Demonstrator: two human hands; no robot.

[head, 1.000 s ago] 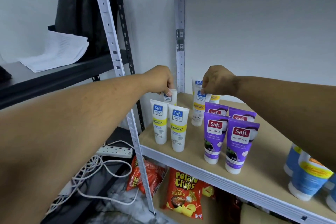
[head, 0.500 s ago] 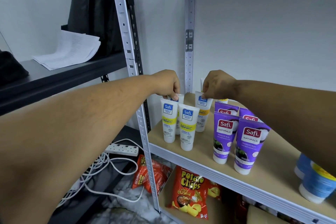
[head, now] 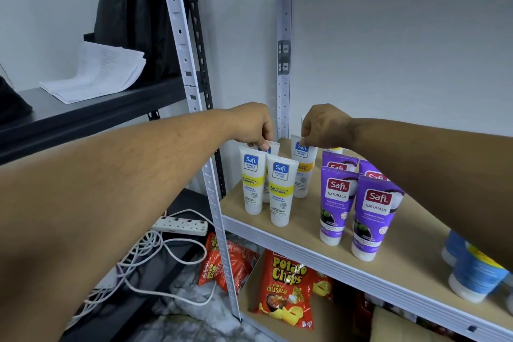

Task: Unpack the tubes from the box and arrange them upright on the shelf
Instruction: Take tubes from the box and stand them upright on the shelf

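Standing tubes [head: 280, 191] on wood shelf [head: 305, 219].

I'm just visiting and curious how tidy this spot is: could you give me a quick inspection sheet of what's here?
Surface: wooden shelf board, mostly bare at the front.
Job's things: white tubes and purple tubes standing upright, cap down; no box seen.
Clutter: blue tubs at the shelf's right; potato chips bag below; papers on the dark shelf.
Grips: left hand pinches a rear white tube's top; right hand pinches another's.
Cables: power strip with white cords on the floor.
Surroundings: plain white wall, metal uprights.
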